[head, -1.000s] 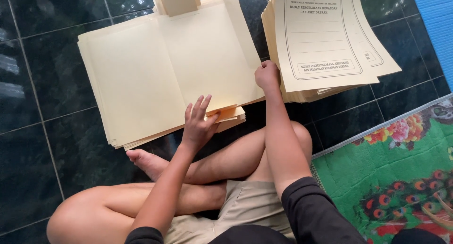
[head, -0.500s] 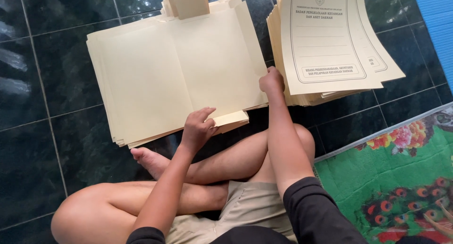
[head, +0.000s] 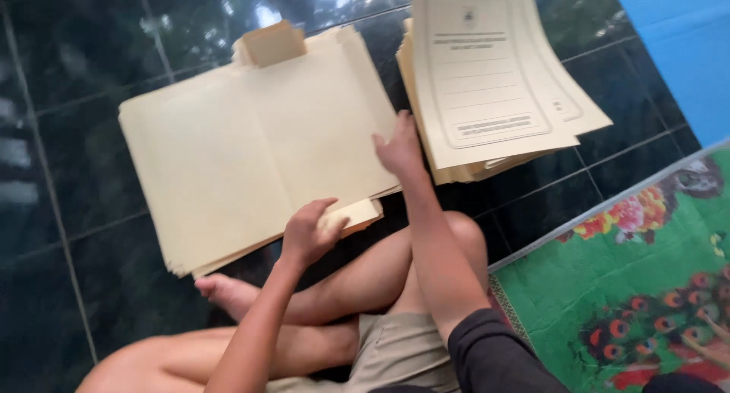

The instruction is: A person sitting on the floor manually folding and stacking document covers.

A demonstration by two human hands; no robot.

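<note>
Folders fill the dark tiled floor [head: 68, 210]: an opened stack of cream folders [head: 228, 150] lies ahead of the crossed legs. The left hand [head: 308, 229] curls over its near edge, pinching the small bottom flap [head: 357, 213]. The right hand [head: 397, 146] rests loosely on the stack's right edge, just beside a pile of printed folders [head: 494, 81].

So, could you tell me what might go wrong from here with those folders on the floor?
The left hand curls on the small flap at the near edge of the open cream folder stack; it might crease. The right hand presses only that stack's right edge, so the fanned sheets could slide on the glossy dark tiles. The printed folder pile beside it is skewed and might slip.
</note>
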